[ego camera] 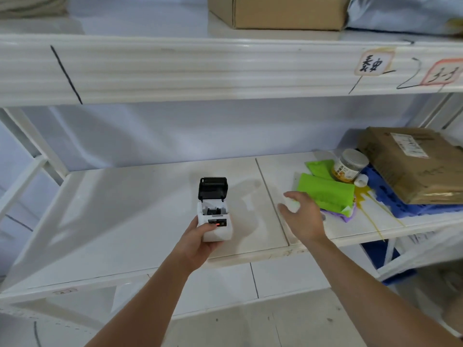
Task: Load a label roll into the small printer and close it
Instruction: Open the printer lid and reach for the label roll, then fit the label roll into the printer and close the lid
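1. One small white label printer point(216, 225) sits above the white shelf board point(125, 221), near its front edge and about midway across the scene.
2. The printer's black lid point(213, 188) stands open and upright at its far end, and the roll bay point(213, 209) below it is exposed; a dark holder shows inside, but I cannot tell whether paper is in it.
3. One small red light point(217, 224) glows on the printer's dark front panel.
4. The left hand point(198, 240) grasps the printer's near end, thumb laid across the top beside the panel and fingers wrapped underneath.
5. The right hand point(302, 216) hovers to the right of the printer, apart from it, fingers spread and curled loosely, gripping nothing. A small whitish object point(293, 206) lies just under its fingertips; it is blurred, so I cannot say whether it is the label roll.
6. Just beyond that hand lie two green packets point(325, 192), with one purple packet point(347, 216) under the nearer one.
7. One clear jar point(349, 165) with a yellow label lies on its side farther right, beside one small white bottle point(361, 180).
8. Two cardboard boxes show: one at the far right point(413, 164) resting on a blue crate point(390, 196), one on the upper shelf point(275, 12).
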